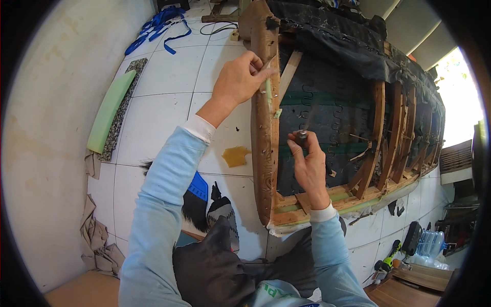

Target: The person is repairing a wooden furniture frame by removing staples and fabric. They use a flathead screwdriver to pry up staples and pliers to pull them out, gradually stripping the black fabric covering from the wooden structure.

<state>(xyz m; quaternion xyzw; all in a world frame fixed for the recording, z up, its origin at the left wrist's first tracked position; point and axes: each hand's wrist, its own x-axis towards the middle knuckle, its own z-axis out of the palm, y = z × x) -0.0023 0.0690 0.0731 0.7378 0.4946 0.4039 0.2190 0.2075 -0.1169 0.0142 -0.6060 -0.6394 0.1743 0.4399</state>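
An upturned sofa frame [379, 138] lies before me, its wooden slats, zigzag springs and black lining exposed. Brown upholstery [264, 169] is wrapped around its left rail, with staples and holes along it. My left hand [240, 79] is at the upper part of that rail, thumb and fingers pinching the cover's edge, where a strip of pale green foam shows. Over the open frame, right of the rail, my right hand [310, 166] grips a hand tool by its dark handle [300, 137]. The tool's shaft is blurred and its tip cannot be made out.
Black lining [348, 53] hangs loose along the frame's far side. A blue broom head [197, 188] lies by my left leg. Green foam [113, 110] leans near the left wall, blue straps [158, 28] beyond. A clear water bottle [430, 242] stands at lower right.
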